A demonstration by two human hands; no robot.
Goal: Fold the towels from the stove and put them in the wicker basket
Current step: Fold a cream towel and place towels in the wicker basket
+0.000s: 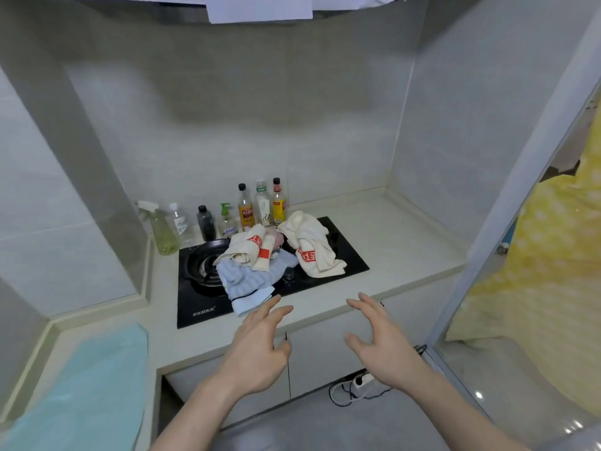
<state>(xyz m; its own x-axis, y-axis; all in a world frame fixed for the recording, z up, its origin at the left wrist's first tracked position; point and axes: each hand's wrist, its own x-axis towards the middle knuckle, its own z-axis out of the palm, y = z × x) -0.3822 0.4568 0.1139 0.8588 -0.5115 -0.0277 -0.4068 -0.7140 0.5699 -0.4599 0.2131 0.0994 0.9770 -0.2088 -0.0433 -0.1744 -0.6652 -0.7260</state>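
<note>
Head view looks down on a black glass gas stove [344, 255] set into a pale, smooth stone counter [406, 242] in a tiled alcove. Crumpled towels lie heaped on the stove: a cream cloth towel with red printed patches [313, 252] sits bunched over the right burner, a second cream towel with red patches [248, 250] lies rumpled at the middle, and under it a light blue ribbed towel [250, 281] spills over the stove's front edge onto the counter. A round black burner ring [203, 262] shows bare on the left.

Both hands hang in the air in front of the counter edge and hold nothing. The left hand [257, 349] has its fingers stretched forward, the tips near the blue towel's front corner; whether they touch it cannot be told. The right hand [379, 343] is spread with fingers loosely bent, well apart from the cream towel.

Behind the stove stands a row of bottles: a pale green plastic spray bottle [161, 231], a clear bottle, a dark bottle, a green-topped pump bottle [226, 221], and three taller sauce bottles [261, 203] with liquid inside. A smooth pale turquoise sheet [94, 385] covers the counter at lower left. Yellow dotted fabric [546, 271] hangs at the right.
</note>
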